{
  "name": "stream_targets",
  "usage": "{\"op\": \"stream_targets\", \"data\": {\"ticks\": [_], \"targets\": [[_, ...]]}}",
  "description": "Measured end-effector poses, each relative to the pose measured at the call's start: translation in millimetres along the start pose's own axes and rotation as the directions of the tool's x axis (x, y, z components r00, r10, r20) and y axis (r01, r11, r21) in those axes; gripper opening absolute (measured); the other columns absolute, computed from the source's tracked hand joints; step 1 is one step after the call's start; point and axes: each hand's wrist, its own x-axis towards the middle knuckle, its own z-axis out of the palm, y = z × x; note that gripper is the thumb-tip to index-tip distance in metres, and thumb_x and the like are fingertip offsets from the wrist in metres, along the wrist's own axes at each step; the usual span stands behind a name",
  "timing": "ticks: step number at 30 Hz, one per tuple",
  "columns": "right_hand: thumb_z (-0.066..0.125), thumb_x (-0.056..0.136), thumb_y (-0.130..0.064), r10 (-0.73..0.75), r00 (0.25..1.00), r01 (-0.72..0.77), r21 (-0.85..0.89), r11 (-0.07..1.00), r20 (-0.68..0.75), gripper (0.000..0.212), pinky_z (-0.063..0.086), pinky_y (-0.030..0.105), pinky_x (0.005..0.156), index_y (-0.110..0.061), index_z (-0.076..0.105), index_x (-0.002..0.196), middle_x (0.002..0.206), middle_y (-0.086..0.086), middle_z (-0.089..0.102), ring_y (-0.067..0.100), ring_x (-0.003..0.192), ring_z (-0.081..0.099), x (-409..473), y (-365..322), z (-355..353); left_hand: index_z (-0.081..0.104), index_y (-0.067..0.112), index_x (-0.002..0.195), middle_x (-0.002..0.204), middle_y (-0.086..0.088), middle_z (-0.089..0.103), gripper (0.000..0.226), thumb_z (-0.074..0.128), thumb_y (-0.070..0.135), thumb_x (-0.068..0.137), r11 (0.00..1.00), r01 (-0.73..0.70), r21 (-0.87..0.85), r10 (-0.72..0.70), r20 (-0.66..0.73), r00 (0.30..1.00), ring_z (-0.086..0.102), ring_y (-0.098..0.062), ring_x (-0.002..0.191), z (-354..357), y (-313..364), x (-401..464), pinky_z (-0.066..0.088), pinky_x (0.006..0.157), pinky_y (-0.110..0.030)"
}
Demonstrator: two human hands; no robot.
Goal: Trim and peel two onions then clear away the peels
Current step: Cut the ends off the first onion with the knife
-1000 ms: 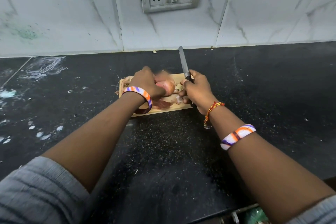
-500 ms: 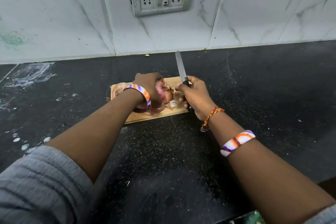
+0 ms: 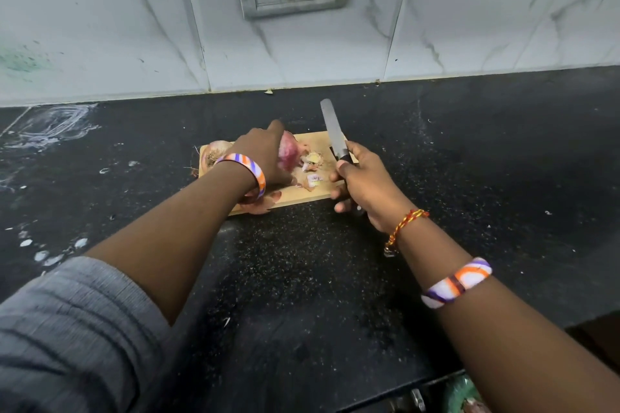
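The left hand [image 3: 265, 157] covers a partly peeled onion [image 3: 289, 155] on the cutting board [image 3: 322, 141], its fingers curled over the top of the purple bulb, so it holds the onion from above and from the 9 o'clock side. The right hand [image 3: 360, 184] grips the handle of a knife [image 3: 333, 131], its fingers wrapped round it; the blade points away from the person toward 12 o'clock, tilted up off the board, with its edge clear of the onion. From the knife hand the onion lies at about 9 o'clock, just beside it, with loose peels [image 3: 312, 166] and trimmed bits lying between the two on the board. The onion's exposed side faces 3 o'clock, toward the blade, and that is probably where the next peeling or trimming pass has to come in. The left hand is already on the onion; the right one has to cross the scraps to reach it.

A second onion [image 3: 216, 151], in its dry skin with roots showing, sits at the board's 9 o'clock end, behind the left wrist. More peel [image 3: 265, 203] lies at the near edge of the board under that wrist. The board rests on a dark countertop [image 3: 302, 278].
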Motion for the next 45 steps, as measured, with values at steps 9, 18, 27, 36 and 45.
{"op": "stream_targets", "data": {"ticks": [9,18,27,36,45], "targets": [[0.031,0.098,-0.014,-0.249,0.949,0.315,-0.647,0.695,0.194,0.056,0.047,0.035,0.063,-0.022,0.011,0.150,0.104,0.016,0.059,0.015,0.055,0.045,-31,5,11,0.038,0.004,0.119,0.113,-0.020,0.058,0.077,0.076,0.046,0.067,0.999,0.027,-0.019,-0.027,-0.006,1.000,0.057,-0.037,0.099,1,-2,5,0.044,0.076,-0.036],[0.031,0.098,-0.014,-0.103,0.955,0.289,-0.795,0.533,0.278,0.057,0.042,0.032,0.067,-0.024,0.010,0.150,0.119,0.020,0.052,0.024,0.072,0.048,-31,-11,0,0.037,0.006,0.121,0.111,-0.019,0.057,0.073,0.075,0.040,0.069,0.999,-0.044,0.007,0.043,0.049,0.998,0.052,-0.029,0.085,-1,-8,16,0.043,0.073,-0.034],[0.035,0.095,-0.009,0.015,0.964,0.239,-0.885,0.400,0.267,0.064,0.043,0.039,0.082,-0.020,0.005,0.150,0.121,0.016,0.048,0.033,0.105,0.055,-27,-7,17,0.038,0.007,0.119,0.111,-0.019,0.057,0.071,0.075,0.040,0.069,0.996,-0.077,-0.037,0.079,0.045,0.996,0.054,-0.029,0.088,3,-18,22,0.046,0.075,-0.035],[0.035,0.094,-0.007,0.001,0.981,0.171,-0.865,0.471,0.194,0.064,0.048,0.043,0.086,-0.026,0.008,0.150,0.119,0.016,0.050,0.029,0.096,0.057,-28,-13,14,0.036,0.007,0.122,0.112,-0.019,0.057,0.072,0.075,0.037,0.070,0.996,-0.043,-0.078,0.048,0.066,0.997,0.055,-0.030,0.090,2,-20,21,0.048,0.076,-0.037],[0.030,0.099,-0.015,-0.180,0.966,0.259,-0.728,0.635,0.187,0.056,0.048,0.030,0.049,-0.028,0.008,0.150,0.073,-0.003,0.047,0.011,0.050,0.047,-49,-24,6,0.030,0.008,0.131,0.120,-0.018,0.056,0.079,0.076,0.030,0.071,0.995,-0.023,-0.093,0.032,0.090,0.995,0.057,-0.033,0.102,0,-15,16,0.048,0.084,-0.037]]}}
